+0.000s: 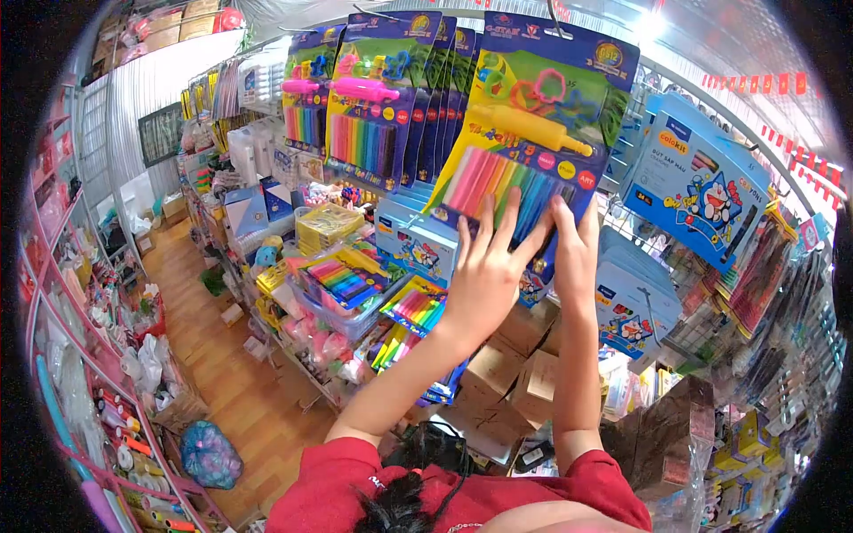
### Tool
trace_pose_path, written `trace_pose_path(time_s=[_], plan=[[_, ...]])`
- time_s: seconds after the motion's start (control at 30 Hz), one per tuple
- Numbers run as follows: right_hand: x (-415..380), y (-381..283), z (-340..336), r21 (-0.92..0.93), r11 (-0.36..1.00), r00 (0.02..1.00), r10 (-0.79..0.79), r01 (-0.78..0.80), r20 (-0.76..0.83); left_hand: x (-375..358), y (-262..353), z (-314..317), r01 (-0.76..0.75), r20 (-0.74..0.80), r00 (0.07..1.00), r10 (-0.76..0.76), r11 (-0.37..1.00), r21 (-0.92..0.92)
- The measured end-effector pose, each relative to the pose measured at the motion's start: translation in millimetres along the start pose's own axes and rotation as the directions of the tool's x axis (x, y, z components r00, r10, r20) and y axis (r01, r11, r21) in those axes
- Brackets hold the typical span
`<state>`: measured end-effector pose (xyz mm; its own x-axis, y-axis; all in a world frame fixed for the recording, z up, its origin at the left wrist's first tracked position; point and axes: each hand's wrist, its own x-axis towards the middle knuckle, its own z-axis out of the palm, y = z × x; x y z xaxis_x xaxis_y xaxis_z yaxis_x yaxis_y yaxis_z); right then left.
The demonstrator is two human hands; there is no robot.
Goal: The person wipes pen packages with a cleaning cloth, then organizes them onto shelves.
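Note:
A modelling clay pack (pixel 533 124) with a yellow roller and colored sticks is at the hook at the upper middle, tilted. My left hand (pixel 489 271) lies on its lower front, fingers spread across the clay sticks. At the lower right edge, my right hand (pixel 576 249) grips the pack with its thumb in front; its other fingers are mostly hidden. Similar clay packs with pink rollers (pixel 364 93) hang to the left. More clay packs (pixel 413 311) lie below my left hand, some on a plastic bin (pixel 355 320).
Blue crayon boxes (pixel 697 182) hang to the right, with more lower down (pixel 631 306). Cardboard boxes (pixel 538 382) stand under the display. A wooden-floored aisle (pixel 240 355) runs along the left, with a bagged bundle (pixel 211 453) on it and crowded pink shelving (pixel 67 311) beyond.

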<state>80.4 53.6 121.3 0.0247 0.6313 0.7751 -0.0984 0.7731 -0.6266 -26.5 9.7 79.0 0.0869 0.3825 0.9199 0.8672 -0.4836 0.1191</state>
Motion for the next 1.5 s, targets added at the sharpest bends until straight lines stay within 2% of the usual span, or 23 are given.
trace_pose_path(time_s=[0.17, 0.3, 0.43, 0.53, 0.7, 0.8, 0.83, 0.87, 0.93, 1.0, 1.07, 1.13, 1.17, 1.27, 1.3, 1.37, 1.43, 1.5], plan=[[24, 27, -7, 0.117, 0.992, 0.998, 0.058, -0.054, -0.031, 20, -17, 32, -0.061, 0.054, 0.997, 0.057, 0.995, 0.084], [37, 40, -12, 0.141, 0.985, 0.992, 0.110, -0.100, -0.065, 30, -20, 45, -0.066, 0.070, 0.996, 0.061, 0.996, 0.066], [54, 55, -17, -0.026, 0.992, 0.978, 0.119, -0.125, -0.171, 40, -27, 69, -0.098, 0.070, 0.994, 0.089, 0.986, 0.137], [68, 69, -26, -0.010, 0.976, 0.969, 0.213, -0.216, -0.121, 53, -37, 87, -0.122, 0.093, 0.990, 0.105, 0.974, 0.191], [69, 82, -28, -0.141, 0.968, 0.972, 0.190, -0.209, -0.139, 66, -55, 114, -0.153, 0.136, 0.983, 0.122, 0.956, 0.252], [59, 69, -29, -0.124, 0.929, 0.934, 0.333, -0.348, -0.127, 69, -64, 133, -0.148, 0.099, 0.987, 0.125, 0.951, 0.273], [55, 70, -33, -0.193, 0.924, 0.944, 0.321, -0.331, -0.080, 69, -66, 134, -0.139, 0.107, 0.988, 0.116, 0.959, 0.248], [49, 74, -35, -0.181, 0.936, 0.954, 0.293, -0.301, -0.066, 67, -69, 138, -0.152, 0.059, 0.988, 0.141, 0.953, 0.263], [30, 79, -37, -0.326, 0.940, 0.995, 0.089, -0.095, -0.034, 62, -71, 139, -0.179, 0.016, 0.983, 0.180, 0.953, 0.245], [5, 83, -43, -0.514, 0.835, 0.976, -0.214, 0.199, 0.031, 57, -75, 151, -0.232, -0.099, 0.960, 0.262, 0.941, 0.247], [-29, 76, -40, -0.566, 0.766, 0.929, -0.371, 0.306, 0.001, 51, -76, 155, -0.259, -0.087, 0.955, 0.284, 0.940, 0.223], [-63, 83, -44, -0.377, 0.864, 0.933, -0.361, 0.333, -0.002, 48, -73, 137, -0.278, -0.222, 0.920, 0.323, 0.937, 0.211], [-80, 88, -47, -0.324, 0.890, 0.940, -0.341, 0.322, -0.001, 47, -79, 138, -0.302, -0.176, 0.928, 0.328, 0.940, 0.156], [-131, 83, -57, -0.282, 0.938, 0.977, -0.214, 0.201, -0.015, 23, -90, 112, -0.319, -0.102, 0.921, 0.377, 0.877, 0.360], [-146, 83, -64, -0.288, 0.947, 0.988, -0.153, 0.140, -0.020, 7, -88, 92, -0.293, -0.104, 0.937, 0.333, 0.913, 0.283], [-174, 85, -75, -0.296, 0.955, 0.998, -0.039, 0.025, -0.039, -36, -84, 57, -0.148, -0.025, 0.988, 0.151, 0.984, 0.096], [-199, 86, -81, -0.287, 0.952, 0.990, 0.072, -0.104, -0.120, -100, -110, 66, 0.016, -0.043, 0.999, -0.014, 0.999, 0.051], [-213, 84, -79, -0.273, 0.940, 0.973, 0.166, -0.206, -0.162, -149, -122, 66, 0.293, 0.179, 0.943, -0.279, 0.954, -0.057]])
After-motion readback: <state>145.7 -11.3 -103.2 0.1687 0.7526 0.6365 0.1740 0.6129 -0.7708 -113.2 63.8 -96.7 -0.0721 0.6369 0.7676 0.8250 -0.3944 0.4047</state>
